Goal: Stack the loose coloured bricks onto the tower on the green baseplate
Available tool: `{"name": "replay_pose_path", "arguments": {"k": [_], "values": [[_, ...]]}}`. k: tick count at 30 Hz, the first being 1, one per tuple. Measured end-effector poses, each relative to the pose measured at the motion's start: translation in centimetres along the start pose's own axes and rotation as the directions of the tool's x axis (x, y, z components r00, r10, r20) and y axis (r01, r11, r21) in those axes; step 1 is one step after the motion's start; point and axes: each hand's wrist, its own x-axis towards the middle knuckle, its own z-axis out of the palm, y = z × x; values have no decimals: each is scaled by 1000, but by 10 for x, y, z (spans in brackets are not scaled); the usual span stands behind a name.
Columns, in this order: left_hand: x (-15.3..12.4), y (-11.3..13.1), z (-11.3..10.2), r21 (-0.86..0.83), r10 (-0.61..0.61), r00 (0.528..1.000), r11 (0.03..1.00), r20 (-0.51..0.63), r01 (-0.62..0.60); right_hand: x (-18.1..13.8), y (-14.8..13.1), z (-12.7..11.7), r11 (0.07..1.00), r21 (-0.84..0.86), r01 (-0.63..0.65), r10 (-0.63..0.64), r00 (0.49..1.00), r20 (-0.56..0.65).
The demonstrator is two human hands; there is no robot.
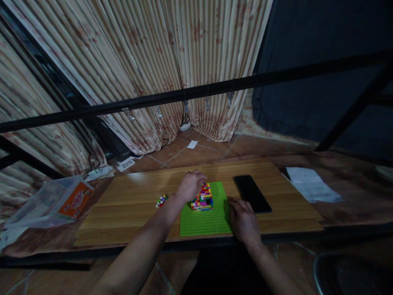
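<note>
A green studded baseplate (204, 224) lies on the wooden board, with a low block of many-coloured building bricks (202, 201) standing on it towards the upper left. My left hand (189, 186) reaches over the far left of that brick build. Its fingers are bent together at the back of the bricks; whatever is between the fingertips is too small to make out. Against the baseplate's right edge rests my right hand (245, 221), its fingers curled and gripping that edge. A small heap of loose bricks (161, 200) lies left of the baseplate.
A dark flat tablet (252, 193) lies right of the baseplate on the wooden board (123, 209). At far left stands a clear plastic bin (39, 200) with an orange label. White paper (311, 184) lies at right. A black metal bar (172, 96) crosses before the curtains.
</note>
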Motion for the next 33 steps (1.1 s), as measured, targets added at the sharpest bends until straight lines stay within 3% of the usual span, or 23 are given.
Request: {"name": "replay_pose_path", "arguments": {"k": [8,14,33], "values": [[15,8,3,164,54,983,983,177,-84,0,-1,-1,1000,19,1,-1,1000,-3],[15,13,5,235,0,984,971,178,-42,0,-1,0,1000,11,-4,4,1000,4],[12,11,7,38,-79,987,996,139,75,0,-4,-2,1000,12,3,-3,1000,-15]]}}
